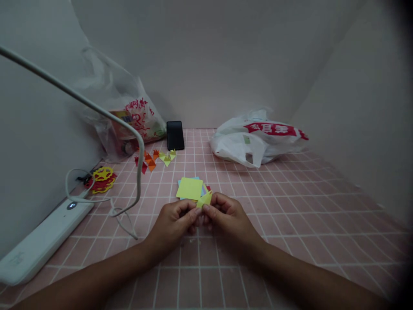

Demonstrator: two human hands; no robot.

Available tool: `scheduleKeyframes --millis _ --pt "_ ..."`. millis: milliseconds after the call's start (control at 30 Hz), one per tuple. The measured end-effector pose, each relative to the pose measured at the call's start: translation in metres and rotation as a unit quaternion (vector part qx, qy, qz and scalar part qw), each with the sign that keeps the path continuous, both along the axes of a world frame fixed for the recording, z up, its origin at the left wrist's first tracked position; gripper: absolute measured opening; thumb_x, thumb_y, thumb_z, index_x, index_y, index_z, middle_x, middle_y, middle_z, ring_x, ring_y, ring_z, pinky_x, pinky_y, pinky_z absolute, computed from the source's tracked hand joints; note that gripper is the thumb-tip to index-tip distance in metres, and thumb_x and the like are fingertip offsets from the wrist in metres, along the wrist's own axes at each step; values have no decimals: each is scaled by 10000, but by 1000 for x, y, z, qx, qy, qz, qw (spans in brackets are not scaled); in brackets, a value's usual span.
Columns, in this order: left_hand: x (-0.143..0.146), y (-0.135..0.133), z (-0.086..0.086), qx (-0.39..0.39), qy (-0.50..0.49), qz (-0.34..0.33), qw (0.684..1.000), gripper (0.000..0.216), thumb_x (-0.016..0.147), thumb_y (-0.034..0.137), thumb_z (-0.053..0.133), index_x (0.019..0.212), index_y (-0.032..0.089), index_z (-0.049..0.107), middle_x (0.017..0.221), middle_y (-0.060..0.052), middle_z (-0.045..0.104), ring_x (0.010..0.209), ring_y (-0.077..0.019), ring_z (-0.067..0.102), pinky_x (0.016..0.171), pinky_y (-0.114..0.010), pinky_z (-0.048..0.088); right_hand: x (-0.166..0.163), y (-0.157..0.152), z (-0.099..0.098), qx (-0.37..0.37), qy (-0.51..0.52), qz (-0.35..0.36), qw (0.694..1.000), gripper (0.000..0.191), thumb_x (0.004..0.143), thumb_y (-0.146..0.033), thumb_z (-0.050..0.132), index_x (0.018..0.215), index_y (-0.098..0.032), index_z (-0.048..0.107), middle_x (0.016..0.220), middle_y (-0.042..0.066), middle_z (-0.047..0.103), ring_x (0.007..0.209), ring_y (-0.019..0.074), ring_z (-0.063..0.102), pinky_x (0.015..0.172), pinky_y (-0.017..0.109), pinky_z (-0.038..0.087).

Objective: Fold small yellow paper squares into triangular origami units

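Observation:
Between both hands is a small folded piece of yellow paper [204, 199], pinched at its lower edge and sides. My left hand [178, 217] grips it with thumb and fingers from the left. From the right, my right hand [228, 214] pinches it too, thumb in front and fingers curled behind. Just beyond it lies a stack of square coloured paper [189, 188], yellow on top with blue and other colours peeking out. Several folded paper pieces, orange [150, 161], red [143, 166] and pale yellow [166, 159], sit farther back on the left.
A lamp [45, 241] with a bent white neck [138, 163] and a cable stands at left, beside red and yellow gear-like pieces [102, 178]. Behind are a phone [175, 135], a filled plastic bag [135, 116] and a white bag [254, 137]. Walls enclose the pink tiled surface [290, 224].

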State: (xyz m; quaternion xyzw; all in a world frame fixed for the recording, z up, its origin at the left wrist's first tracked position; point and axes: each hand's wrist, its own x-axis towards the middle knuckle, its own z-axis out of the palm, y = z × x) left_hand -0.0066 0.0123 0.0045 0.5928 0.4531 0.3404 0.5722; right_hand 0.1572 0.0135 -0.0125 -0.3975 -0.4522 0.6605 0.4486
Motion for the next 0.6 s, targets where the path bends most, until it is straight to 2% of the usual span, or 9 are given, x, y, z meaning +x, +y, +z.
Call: scheduleKeyframes --millis 200,400,600 --pt "0 1 -1 -21 -28 -9 999 280 822 388 585 671 153 561 604 30 535 527 -85 488 531 -210 403 -1 1 -1 -9 35 26 999 273 745 -383 752 823 -169 603 654 -22 586 520 86 469 517 237 331" --pt "1 1 -1 -42 -35 -27 998 279 785 409 621 670 158 581 583 32 542 499 -83 480 514 -214 410 -1 1 -2 -42 73 -6 996 229 729 -339 767 688 -154 639 580 -22 560 541 93 449 552 252 307" --pt "0 1 -2 -57 -34 -27 997 292 785 422 629 677 155 580 553 43 530 486 -78 473 500 -205 385 -2 -1 1 -68 110 -24 991 250 712 -335 776 623 -146 639 582 -11 565 577 113 491 595 263 345"
